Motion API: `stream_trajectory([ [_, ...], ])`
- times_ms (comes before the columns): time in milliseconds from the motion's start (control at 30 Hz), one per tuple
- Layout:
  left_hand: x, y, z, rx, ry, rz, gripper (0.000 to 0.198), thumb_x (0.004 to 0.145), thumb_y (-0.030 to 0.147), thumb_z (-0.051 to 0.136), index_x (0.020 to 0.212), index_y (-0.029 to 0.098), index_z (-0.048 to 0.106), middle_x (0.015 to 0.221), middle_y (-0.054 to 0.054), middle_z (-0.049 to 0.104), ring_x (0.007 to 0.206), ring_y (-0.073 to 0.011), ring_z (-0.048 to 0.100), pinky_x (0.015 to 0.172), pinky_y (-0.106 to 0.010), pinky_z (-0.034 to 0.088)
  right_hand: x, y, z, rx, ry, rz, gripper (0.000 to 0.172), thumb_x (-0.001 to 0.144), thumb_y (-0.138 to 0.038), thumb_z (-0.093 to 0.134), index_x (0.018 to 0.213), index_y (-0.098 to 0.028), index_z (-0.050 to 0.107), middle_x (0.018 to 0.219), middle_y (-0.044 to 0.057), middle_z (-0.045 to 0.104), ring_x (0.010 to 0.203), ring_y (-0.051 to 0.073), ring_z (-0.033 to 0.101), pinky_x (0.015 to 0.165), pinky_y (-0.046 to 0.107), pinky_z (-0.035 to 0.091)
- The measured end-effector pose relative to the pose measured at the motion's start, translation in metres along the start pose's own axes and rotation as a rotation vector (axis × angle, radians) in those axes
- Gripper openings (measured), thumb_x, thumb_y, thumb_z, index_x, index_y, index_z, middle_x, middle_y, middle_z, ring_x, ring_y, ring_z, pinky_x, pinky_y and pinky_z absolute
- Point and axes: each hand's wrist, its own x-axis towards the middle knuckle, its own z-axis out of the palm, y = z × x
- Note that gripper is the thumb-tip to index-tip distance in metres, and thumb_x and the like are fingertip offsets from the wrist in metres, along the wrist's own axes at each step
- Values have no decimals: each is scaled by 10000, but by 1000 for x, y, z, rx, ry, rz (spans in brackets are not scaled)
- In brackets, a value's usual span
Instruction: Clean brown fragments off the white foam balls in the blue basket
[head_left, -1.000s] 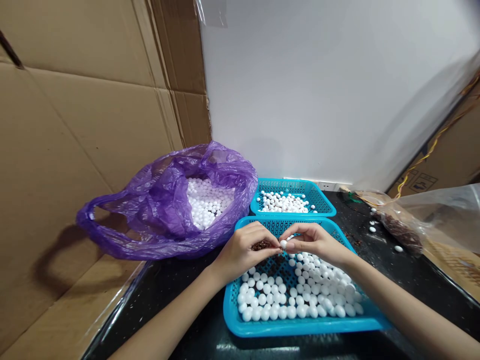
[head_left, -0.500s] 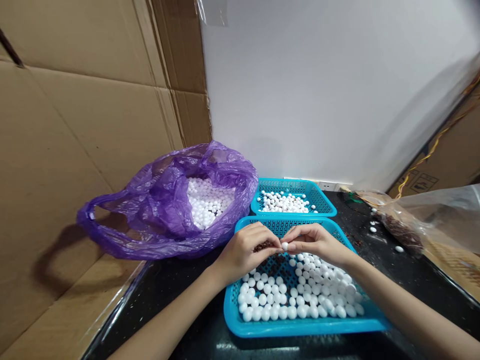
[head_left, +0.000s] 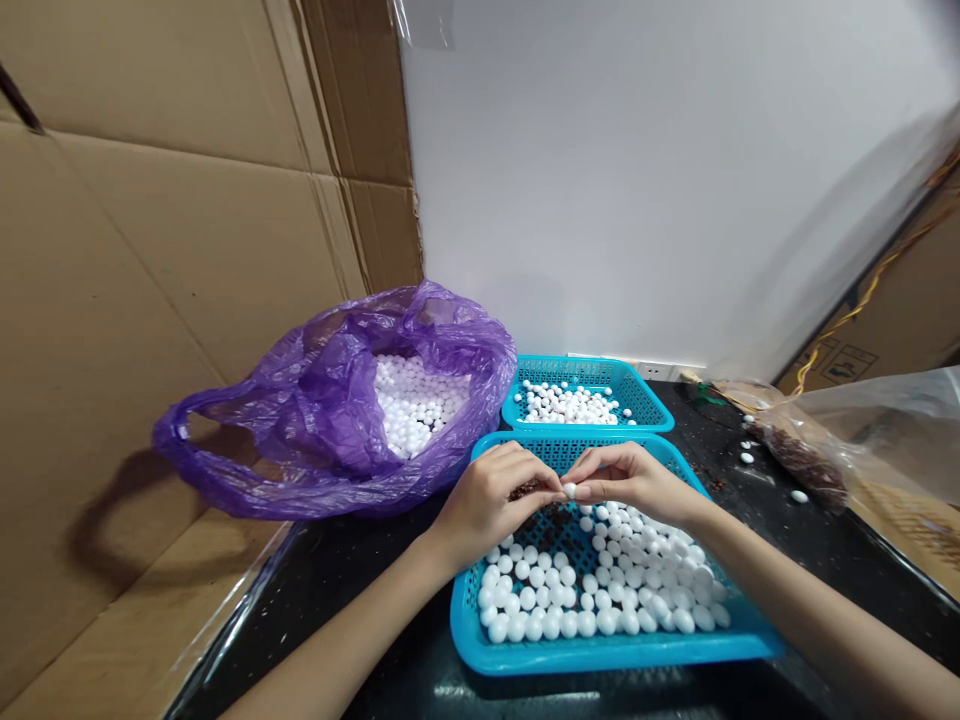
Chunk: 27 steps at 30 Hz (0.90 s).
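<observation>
My two hands meet over the far end of the near blue basket, which holds several white foam balls. My right hand pinches one white ball between its fingertips. My left hand is curled, cupping small dark brown pieces, and its fingertips touch the same ball. More brown bits lie in the basket under my hands.
A second blue basket with white balls stands behind. A purple plastic bag full of white balls lies at the left. At the right is a clear bag with brown bits, with loose balls on the black tabletop. Cardboard walls stand on the left.
Almost nothing has moved; my hands stay pressed together at the one ball, shifting only slightly.
</observation>
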Motion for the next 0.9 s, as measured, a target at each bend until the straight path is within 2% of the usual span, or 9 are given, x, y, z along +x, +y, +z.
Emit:
stream_trajectory([
  [167,0,0,0,4,-4,-3,15,791,182,666,790,178,652,751,1,662,728,-148,559,693,-278,422,0,1,-2,-13,-4,31,177,710,-287,758,860,-195,734,861,35,692,756,138,628,709,275,518],
  [367,1,0,-2,-95,-33,69,22,825,178,625,839,161,628,792,-21,620,742,-128,556,665,-231,447,-3,0,0,41,4,45,149,731,-270,745,857,-192,725,815,21,700,745,121,630,714,250,511],
  [500,1,-1,-1,-112,-63,35,81,809,205,643,862,158,604,817,-26,592,724,-120,550,626,-215,446,-4,-4,3,70,1,54,183,736,-284,739,880,-177,703,825,23,696,784,136,641,760,277,515],
  [633,0,-1,-1,-105,-77,15,115,795,223,657,867,161,592,810,-22,577,710,-122,543,615,-219,441,-4,-5,3,68,-3,23,197,771,-303,707,909,-165,677,846,37,689,801,143,647,735,277,521],
  [900,-1,1,-1,-119,-52,-26,95,808,226,639,858,163,590,807,-15,564,693,-111,536,617,-217,438,-3,-4,1,53,9,37,215,775,-321,698,905,-155,656,746,10,653,708,115,622,687,260,515],
])
